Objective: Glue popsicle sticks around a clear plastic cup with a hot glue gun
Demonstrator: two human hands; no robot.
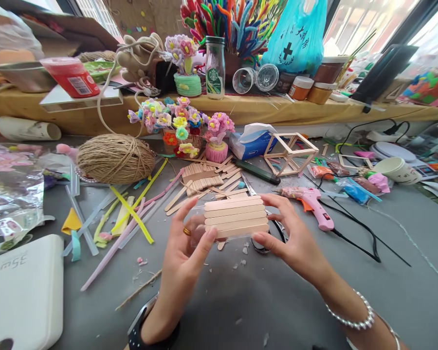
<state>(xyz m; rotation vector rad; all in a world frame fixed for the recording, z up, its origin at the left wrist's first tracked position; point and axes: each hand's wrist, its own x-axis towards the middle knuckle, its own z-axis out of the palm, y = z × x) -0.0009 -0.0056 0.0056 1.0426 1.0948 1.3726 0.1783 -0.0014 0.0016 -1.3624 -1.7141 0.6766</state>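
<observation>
Both hands are raised above the grey table (350, 253), palms turned inward toward each other. The left hand (184, 245) comes up from the lower middle of the view with a dark watch (146, 330) on its wrist and a gold ring (187, 231) on one finger. Its thumb presses the lower left corner of a popsicle-stick panel (236, 216), and its fingers reach up behind the left end. The right hand (295, 238), a beaded bracelet (350, 318) at the wrist, closes on the panel's right end, forefinger along the top edge and thumb under the bottom edge. So both hands are closed lightly on the panel. It is five sticks laid side by side, held flat-on to the camera, level, and clear of the table.

Just beyond the panel lies a heap of loose popsicle sticks (204, 180). Scissors (261, 247) lie on the table beneath the panel, partly hidden by the right thumb. A pink hot glue gun (310, 201) rests just right of the right hand, its black cord trailing away. Behind it stands a cube frame of sticks (290, 153), next to a tissue box (251, 141). A ball of twine (116, 158) sits to the left. Pipe-cleaner flowers (178, 119) stand behind the heap of sticks. Coloured strips and glue sticks (131, 211) are scattered left of the left hand, and a white case (22, 291) fills the lower left corner.
</observation>
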